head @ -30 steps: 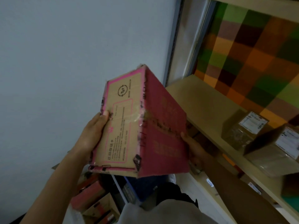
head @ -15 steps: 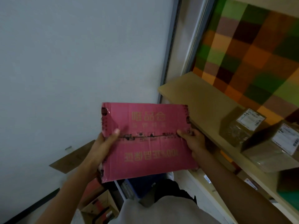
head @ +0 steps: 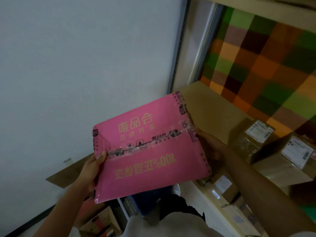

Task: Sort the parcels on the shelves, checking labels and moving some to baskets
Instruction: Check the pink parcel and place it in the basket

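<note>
A pink cardboard parcel (head: 147, 149) with gold print and a taped seam is held in the air in front of me, its broad pink face turned up toward the camera. My left hand (head: 91, 170) grips its left edge, thumb on the taped seam. My right hand (head: 207, 146) holds the right edge, mostly hidden behind the box. The parcel's far right corner hangs over the end of the wooden shelf (head: 210, 106).
Two brown parcels with white labels (head: 253, 137) (head: 289, 159) sit on the shelf at right. More labelled boxes (head: 224, 187) lie on the shelf below. A blue basket (head: 147, 200) and open cartons (head: 100, 223) stand on the floor. A white wall is at left.
The parcel was turned from its end face to its broad pink face, then lifted and shifted right toward the shelf. Both hands kept hold of it.
</note>
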### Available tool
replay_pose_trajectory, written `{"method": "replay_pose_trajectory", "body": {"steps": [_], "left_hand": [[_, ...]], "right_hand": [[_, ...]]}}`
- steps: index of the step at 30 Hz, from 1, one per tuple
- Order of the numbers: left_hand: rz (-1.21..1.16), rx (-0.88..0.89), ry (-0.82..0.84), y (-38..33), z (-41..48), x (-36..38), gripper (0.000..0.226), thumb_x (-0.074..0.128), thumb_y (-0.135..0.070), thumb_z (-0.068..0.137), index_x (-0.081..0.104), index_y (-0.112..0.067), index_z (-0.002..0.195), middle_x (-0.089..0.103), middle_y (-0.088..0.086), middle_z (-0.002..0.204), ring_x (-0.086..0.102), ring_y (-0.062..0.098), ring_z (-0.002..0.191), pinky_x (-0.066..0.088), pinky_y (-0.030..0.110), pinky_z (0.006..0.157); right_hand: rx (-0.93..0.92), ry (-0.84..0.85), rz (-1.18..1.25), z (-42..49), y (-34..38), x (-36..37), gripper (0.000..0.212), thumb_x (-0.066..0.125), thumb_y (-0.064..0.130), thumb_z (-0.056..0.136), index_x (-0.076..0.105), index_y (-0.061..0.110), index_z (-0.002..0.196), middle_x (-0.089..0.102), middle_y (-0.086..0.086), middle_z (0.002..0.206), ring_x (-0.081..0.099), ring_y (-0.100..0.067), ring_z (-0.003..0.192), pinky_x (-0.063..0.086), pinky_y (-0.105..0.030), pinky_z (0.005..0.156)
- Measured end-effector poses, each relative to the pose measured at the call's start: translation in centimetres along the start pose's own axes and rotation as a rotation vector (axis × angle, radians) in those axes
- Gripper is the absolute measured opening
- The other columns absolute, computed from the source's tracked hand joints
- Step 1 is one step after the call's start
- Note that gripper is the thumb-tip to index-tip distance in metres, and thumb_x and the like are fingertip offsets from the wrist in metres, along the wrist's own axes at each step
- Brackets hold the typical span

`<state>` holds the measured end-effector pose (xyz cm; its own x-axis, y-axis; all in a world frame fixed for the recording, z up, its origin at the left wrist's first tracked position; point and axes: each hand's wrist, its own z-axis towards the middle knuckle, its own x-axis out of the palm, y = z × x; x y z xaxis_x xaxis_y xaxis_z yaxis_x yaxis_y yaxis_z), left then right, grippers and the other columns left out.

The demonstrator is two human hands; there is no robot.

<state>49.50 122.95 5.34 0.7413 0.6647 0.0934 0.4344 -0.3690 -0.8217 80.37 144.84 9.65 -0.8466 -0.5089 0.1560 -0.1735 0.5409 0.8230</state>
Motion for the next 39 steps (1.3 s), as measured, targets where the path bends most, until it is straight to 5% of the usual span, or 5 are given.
{"method": "replay_pose_trajectory", "body": {"steps": [7, 11, 22, 27, 39], "left_hand": [[0.27, 0.149, -0.12, 5.9, 6.5, -1.2, 0.095, 0.067, -0.082, 0.067, 0.057, -0.005, 0.123, 0.064, 0.024, 0.122, 0.065, 0.043, 0.108, 0.053, 0.063, 0.087], [0.184, 0.165, 0.072, -1.1, -2.4, 6.5, 0.017, 0.043, -0.038, 0.103, 0.057, -0.032, 0.097, 0.06, -0.011, 0.105, 0.055, 0.015, 0.108, 0.04, 0.03, 0.092], [0.133, 0.275, 0.205, -2.6, -1.6, 8.8, 0.021, 0.062, -0.032, 0.094, 0.065, -0.022, 0.111, 0.076, -0.004, 0.088, 0.075, 0.013, 0.077, 0.059, 0.024, 0.06], [0.056, 0.161, 0.197, -5.0, -2.3, 5.9, 0.051, 0.071, -0.05, 0.081, 0.067, -0.012, 0.115, 0.075, 0.014, 0.102, 0.074, 0.029, 0.086, 0.061, 0.042, 0.075], [0.102, 0.326, 0.076, -6.3, -4.8, 3.0, 0.105, 0.074, -0.082, 0.053, 0.05, -0.025, 0.138, 0.066, 0.008, 0.127, 0.07, 0.022, 0.102, 0.059, 0.042, 0.082]], "right_hand": [[-0.023, 0.045, 0.063, 0.6, 0.3, 3.2, 0.047, 0.071, 0.044, 0.079, 0.068, 0.019, 0.12, 0.072, -0.013, 0.117, 0.071, -0.028, 0.104, 0.055, -0.047, 0.093], [-0.086, -0.028, -0.099, 0.9, 0.0, 6.3, 0.058, 0.082, 0.045, 0.07, 0.069, 0.015, 0.118, 0.076, -0.007, 0.107, 0.074, -0.022, 0.094, 0.059, -0.036, 0.079], [-0.176, -0.021, -0.201, 0.4, 0.3, 8.5, 0.026, 0.055, 0.051, 0.096, 0.066, 0.03, 0.107, 0.071, 0.006, 0.104, 0.067, -0.013, 0.098, 0.052, -0.029, 0.085], [-0.111, -0.187, 0.024, 1.3, -1.1, 6.2, 0.028, 0.055, 0.039, 0.1, 0.067, 0.014, 0.095, 0.07, -0.003, 0.089, 0.069, -0.01, 0.073, 0.053, -0.02, 0.06], [-0.075, -0.151, 0.011, 0.8, -2.7, -0.4, 0.04, 0.068, 0.037, 0.091, 0.064, 0.022, 0.128, 0.072, -0.006, 0.119, 0.068, -0.026, 0.109, 0.052, -0.044, 0.094]]}}
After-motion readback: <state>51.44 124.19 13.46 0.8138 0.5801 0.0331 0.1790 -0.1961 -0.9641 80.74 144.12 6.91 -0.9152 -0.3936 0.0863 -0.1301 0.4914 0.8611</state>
